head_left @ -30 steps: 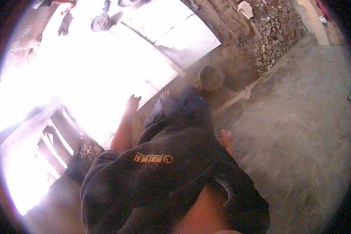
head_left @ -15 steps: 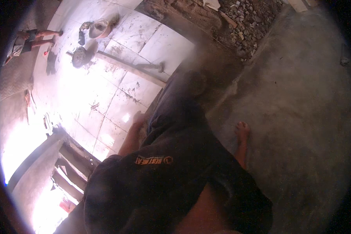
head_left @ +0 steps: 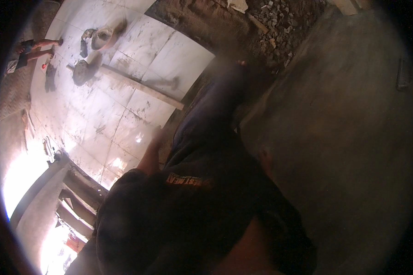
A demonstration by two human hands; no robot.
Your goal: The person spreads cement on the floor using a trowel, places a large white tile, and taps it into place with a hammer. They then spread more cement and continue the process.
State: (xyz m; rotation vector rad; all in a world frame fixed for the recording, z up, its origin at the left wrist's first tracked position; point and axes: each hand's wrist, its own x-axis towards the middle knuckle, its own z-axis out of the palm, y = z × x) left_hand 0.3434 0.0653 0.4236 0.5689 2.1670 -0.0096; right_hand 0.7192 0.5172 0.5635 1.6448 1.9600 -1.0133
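My left hand (head_left: 156, 136) hangs beside my left leg, over the edge of the pale tiled floor (head_left: 132, 114). Its fingers are blurred, and nothing shows clearly in them. On my other side, my right hand (head_left: 265, 158) is low over the grey concrete floor (head_left: 335, 128), too dark for its fingers to be made out. Nearest the left hand lies a long wooden board (head_left: 142, 87) across the tiles. Next to the board is a hammer-shaped tool (head_left: 170, 83), faint in the dim light. My dark shirt and trousers fill the middle.
A bucket (head_left: 102, 38) and a round, mortar-smeared container (head_left: 80, 73) stand on the tiles at the far left. Beyond them another person's legs (head_left: 40, 49) show. Ahead are bare soil (head_left: 206, 20) and broken rubble (head_left: 280, 30). Wooden framework (head_left: 78, 197) stands lower left.
The view has shifted, so the tiles, board and containers sit slightly further left. The picture is darker on the right. My right hand appears lower and closer to my body. A foot shows ahead.
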